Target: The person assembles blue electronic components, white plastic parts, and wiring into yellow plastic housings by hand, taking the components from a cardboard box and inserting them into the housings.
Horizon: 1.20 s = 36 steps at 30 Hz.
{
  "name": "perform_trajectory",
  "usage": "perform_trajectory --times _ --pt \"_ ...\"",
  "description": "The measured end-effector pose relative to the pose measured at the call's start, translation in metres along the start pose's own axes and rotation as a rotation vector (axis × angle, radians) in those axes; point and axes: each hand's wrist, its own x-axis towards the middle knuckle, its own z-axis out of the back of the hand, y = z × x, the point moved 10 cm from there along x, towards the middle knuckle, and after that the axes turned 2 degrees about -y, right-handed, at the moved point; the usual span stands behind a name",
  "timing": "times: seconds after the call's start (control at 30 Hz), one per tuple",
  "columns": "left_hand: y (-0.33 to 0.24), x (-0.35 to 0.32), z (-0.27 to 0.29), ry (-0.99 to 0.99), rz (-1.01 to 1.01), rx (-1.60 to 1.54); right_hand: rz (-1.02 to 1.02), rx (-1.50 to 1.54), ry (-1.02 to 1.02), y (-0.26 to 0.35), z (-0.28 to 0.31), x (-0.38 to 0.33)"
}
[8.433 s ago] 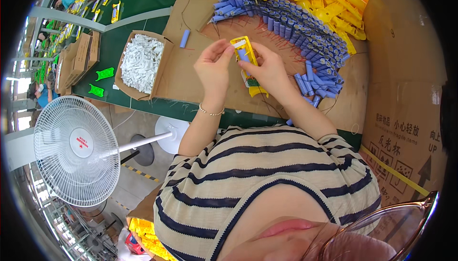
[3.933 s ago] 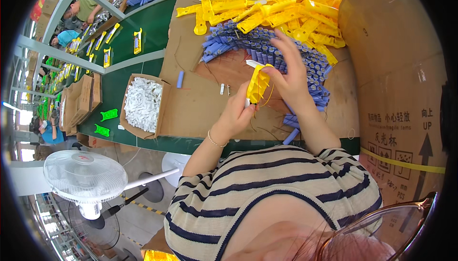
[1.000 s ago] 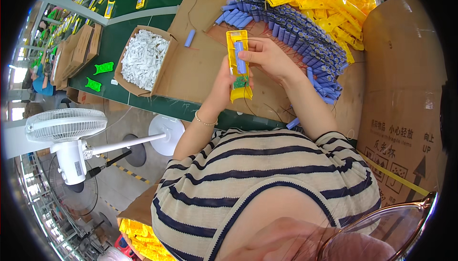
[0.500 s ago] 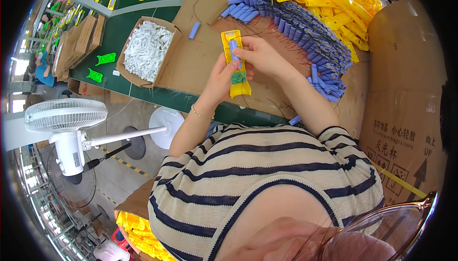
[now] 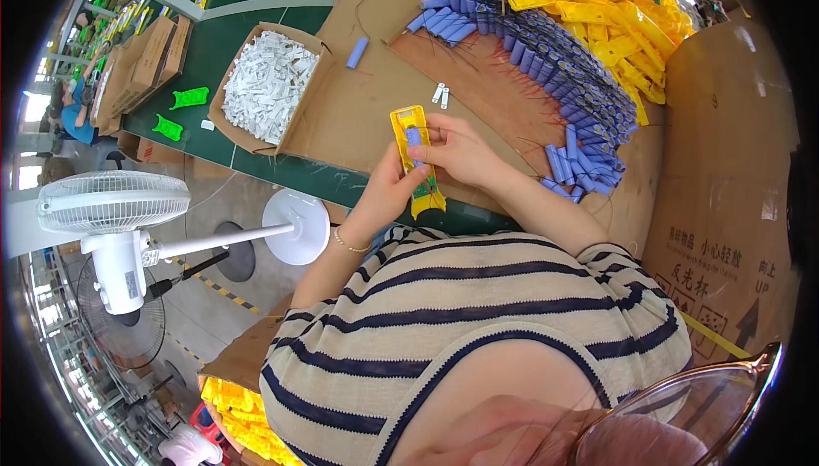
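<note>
A long yellow plastic casing (image 5: 406,116) is held between my two hands, close to the table's near edge. In its channel lies a blue cylindrical battery cell (image 5: 414,136), with part of a green circuit board (image 5: 430,183) and thin wires below it. My left hand (image 5: 394,183) is closed round the casing's left side, thumb across the front. From the right, my right hand (image 5: 461,152) grips it too, its thumb pressed on the cell and its fingers partly hidden behind. Two small white strips (image 5: 441,95) lie on the cardboard just beyond the casing.
Many blue battery cells (image 5: 546,65) with wires curve along the right, before a heap of yellow casings (image 5: 631,31). A carton of white strips (image 5: 320,61) stands left, near two green plastic parts (image 5: 189,98). One loose cell (image 5: 357,52) lies mid-table. A white fan (image 5: 115,202) stands left; a tall carton (image 5: 725,150) right.
Both hands have drawn the casing nearer to me. My right thumb now lies lower on the cell. The two white strips beyond the casing have come into view.
</note>
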Motion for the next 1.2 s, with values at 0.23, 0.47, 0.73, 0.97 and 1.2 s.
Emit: perform_trajectory --times 0.23,0.47,0.73,0.97,1.2 --pt "0.006 0.004 0.029 -0.198 -0.040 -0.185 0.483 -1.383 -0.326 0.076 0.059 0.029" --pt "-0.015 0.010 0.041 -0.289 -0.113 -0.321 0.627 -1.664 -0.153 0.055 0.056 0.039" --pt "-0.023 0.021 0.038 -0.279 -0.147 -0.302 0.838 -1.301 -0.164 0.081 0.056 0.028" --pt "-0.050 0.020 0.022 -0.231 -0.258 -0.313 0.496 -0.340 -0.331 0.100 0.063 -0.005" --pt "-0.090 0.018 -0.014 -0.070 -0.451 -0.322 0.595 -0.130 -0.253 0.126 0.044 -0.025"
